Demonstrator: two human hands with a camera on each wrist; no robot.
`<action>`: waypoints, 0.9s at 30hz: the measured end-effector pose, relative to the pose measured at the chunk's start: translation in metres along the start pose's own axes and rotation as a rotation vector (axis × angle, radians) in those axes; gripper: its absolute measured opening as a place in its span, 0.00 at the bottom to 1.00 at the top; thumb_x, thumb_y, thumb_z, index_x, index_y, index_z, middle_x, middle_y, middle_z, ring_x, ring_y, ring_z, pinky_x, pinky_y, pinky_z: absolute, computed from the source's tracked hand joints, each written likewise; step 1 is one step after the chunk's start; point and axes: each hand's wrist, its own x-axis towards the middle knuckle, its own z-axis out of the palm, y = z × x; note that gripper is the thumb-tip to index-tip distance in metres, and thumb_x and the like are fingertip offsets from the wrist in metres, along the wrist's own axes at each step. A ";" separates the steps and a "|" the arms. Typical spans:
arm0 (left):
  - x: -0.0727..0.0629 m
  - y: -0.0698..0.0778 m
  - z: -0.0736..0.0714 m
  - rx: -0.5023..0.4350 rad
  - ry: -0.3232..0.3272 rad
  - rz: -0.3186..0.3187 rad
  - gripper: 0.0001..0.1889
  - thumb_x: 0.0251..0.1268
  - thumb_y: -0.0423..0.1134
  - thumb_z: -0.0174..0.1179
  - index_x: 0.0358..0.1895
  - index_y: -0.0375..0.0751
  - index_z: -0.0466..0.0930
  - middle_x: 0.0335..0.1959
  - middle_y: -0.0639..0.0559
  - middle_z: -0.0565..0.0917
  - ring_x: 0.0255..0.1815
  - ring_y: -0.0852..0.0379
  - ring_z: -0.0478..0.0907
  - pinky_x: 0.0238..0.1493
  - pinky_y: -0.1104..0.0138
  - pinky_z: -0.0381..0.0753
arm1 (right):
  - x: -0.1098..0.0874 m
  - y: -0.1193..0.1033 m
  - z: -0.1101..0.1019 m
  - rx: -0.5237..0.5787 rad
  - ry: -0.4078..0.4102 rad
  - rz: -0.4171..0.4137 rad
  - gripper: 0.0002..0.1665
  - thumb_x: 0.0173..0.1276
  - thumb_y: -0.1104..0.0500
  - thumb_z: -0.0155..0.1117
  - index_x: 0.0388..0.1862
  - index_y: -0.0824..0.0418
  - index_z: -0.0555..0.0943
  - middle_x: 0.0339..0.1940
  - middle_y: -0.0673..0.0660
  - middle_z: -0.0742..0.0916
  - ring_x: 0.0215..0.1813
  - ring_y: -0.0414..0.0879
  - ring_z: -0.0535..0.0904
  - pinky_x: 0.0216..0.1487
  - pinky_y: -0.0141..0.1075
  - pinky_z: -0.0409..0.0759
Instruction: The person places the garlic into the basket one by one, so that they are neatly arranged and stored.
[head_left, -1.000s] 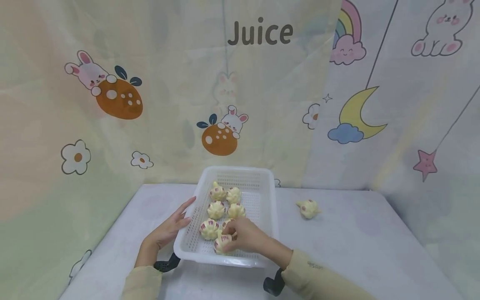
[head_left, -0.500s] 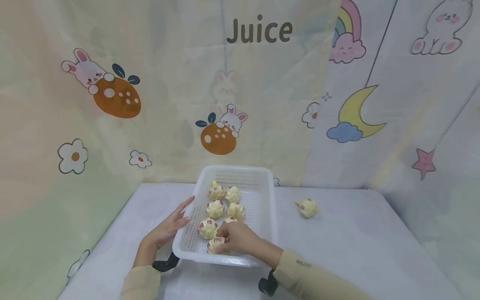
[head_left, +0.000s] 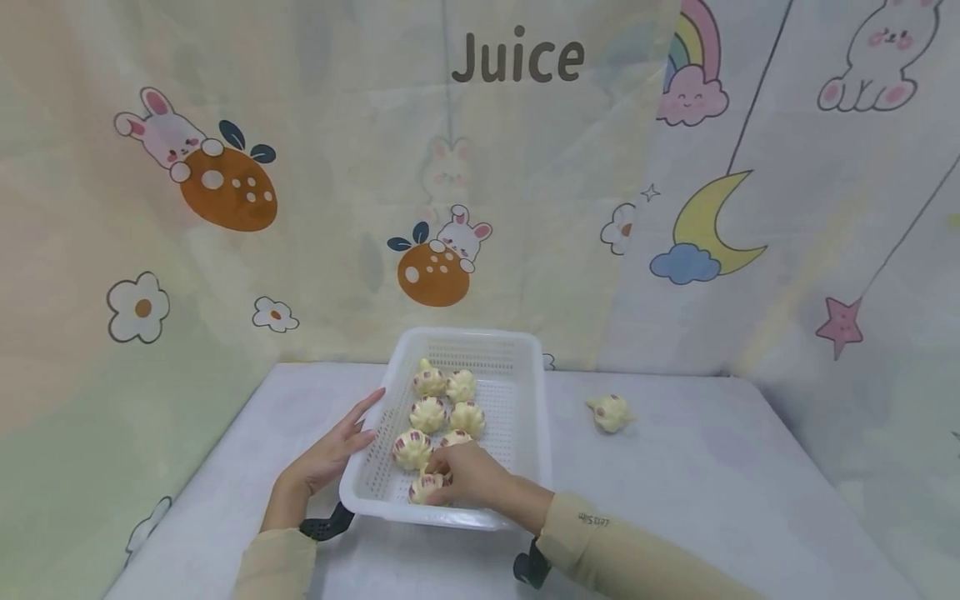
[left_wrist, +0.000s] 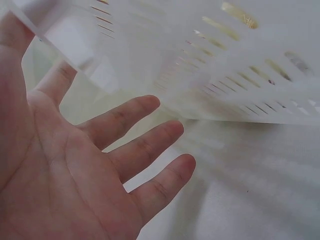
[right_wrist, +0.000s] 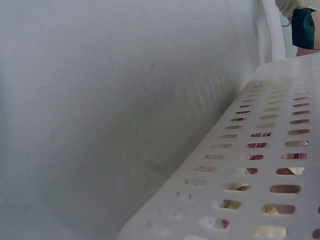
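Observation:
A white slotted plastic basket (head_left: 528,400) holds several garlic bulbs, pale with purple marks, set in two rough columns on its left side. Inside the near end, my right hand (head_left: 476,475) pinches a garlic bulb (head_left: 426,489) by its upper part, low over the basket floor. Another garlic bulb (head_left: 456,439) is partly covered by that hand. My left hand (head_left: 330,457) touches the basket's left rim, its fingers spread and straight. In the left wrist view, the left fingers (left_wrist: 145,150) extend beneath the slotted basket wall (left_wrist: 165,50). The right wrist view leaves out the right hand.
One more garlic bulb (head_left: 611,413) lies on the white tabletop (head_left: 675,483), right of the basket. A printed cloth curtain (head_left: 337,208) with cartoon rabbits closes off the back and sides. Black wrist camera mounts (head_left: 328,525) sit near the basket's front edge.
My right hand has moved slightly left with the garlic bulb, down toward the basket's near-left corner. The left hand keeps its place at the rim. The whole view has shifted a little.

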 end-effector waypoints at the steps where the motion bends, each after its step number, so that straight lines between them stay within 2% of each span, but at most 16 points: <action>1: 0.000 0.000 0.000 -0.002 -0.004 0.000 0.34 0.71 0.48 0.51 0.72 0.77 0.43 0.76 0.43 0.53 0.67 0.34 0.65 0.53 0.48 0.78 | 0.000 0.000 0.000 0.008 -0.002 0.009 0.20 0.49 0.50 0.77 0.41 0.52 0.84 0.37 0.46 0.88 0.34 0.33 0.78 0.37 0.26 0.77; 7: 0.003 0.001 0.002 -0.008 -0.019 0.000 0.34 0.72 0.47 0.51 0.72 0.77 0.43 0.76 0.43 0.52 0.67 0.34 0.65 0.54 0.48 0.77 | -0.003 0.001 -0.002 0.024 -0.011 0.010 0.20 0.50 0.51 0.76 0.42 0.53 0.84 0.38 0.48 0.88 0.35 0.34 0.80 0.37 0.26 0.78; 16: 0.005 -0.002 0.000 0.011 -0.018 0.009 0.33 0.72 0.48 0.50 0.72 0.77 0.43 0.76 0.43 0.54 0.65 0.35 0.69 0.52 0.49 0.79 | -0.001 0.002 0.000 0.027 -0.037 -0.052 0.24 0.53 0.54 0.74 0.51 0.54 0.83 0.42 0.46 0.88 0.37 0.35 0.81 0.38 0.23 0.77; 21: 0.002 -0.003 -0.003 0.010 -0.013 0.002 0.33 0.73 0.46 0.49 0.72 0.77 0.43 0.76 0.43 0.53 0.65 0.36 0.69 0.52 0.49 0.78 | 0.000 0.000 0.000 0.054 -0.051 -0.057 0.25 0.52 0.58 0.75 0.52 0.56 0.82 0.41 0.51 0.87 0.37 0.36 0.83 0.37 0.24 0.79; 27: 0.003 -0.003 -0.003 0.037 0.001 0.002 0.34 0.72 0.46 0.49 0.73 0.76 0.43 0.76 0.43 0.53 0.64 0.37 0.70 0.53 0.49 0.78 | 0.002 0.002 0.000 0.059 -0.027 -0.052 0.24 0.51 0.60 0.76 0.49 0.61 0.81 0.39 0.52 0.87 0.39 0.40 0.85 0.39 0.24 0.79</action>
